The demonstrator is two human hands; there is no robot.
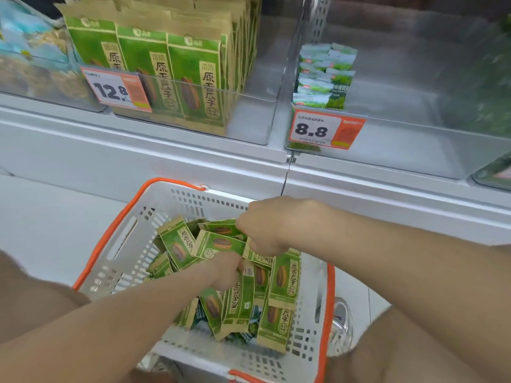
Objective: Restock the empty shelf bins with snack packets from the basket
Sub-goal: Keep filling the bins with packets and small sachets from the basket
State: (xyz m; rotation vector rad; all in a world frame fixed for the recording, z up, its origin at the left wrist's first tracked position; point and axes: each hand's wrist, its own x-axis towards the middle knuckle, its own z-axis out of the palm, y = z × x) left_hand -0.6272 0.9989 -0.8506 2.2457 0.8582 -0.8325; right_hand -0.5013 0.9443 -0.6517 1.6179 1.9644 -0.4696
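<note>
A white basket [130,244] with orange handles stands on the floor below the shelf, holding several green and tan snack packets [283,275]. My right hand [272,225] reaches in from the right and grips packets at the basket's far side. Lower down, my left hand [225,270] is among the packets with fingers curled round some. Above, a clear shelf bin [249,128] is partly filled with upright packets of the same kind [190,78]. To its right a clear bin [414,150] holds a small stack of white and green packets [323,78] at its left side.
Price tags reading 12.8 [116,89] and 8.8 [323,129] hang on the bin fronts. A white shelf ledge [138,150] runs under the bins. Another clear bin with other snacks [33,64] is at far left. A shoe [341,322] shows right of the basket.
</note>
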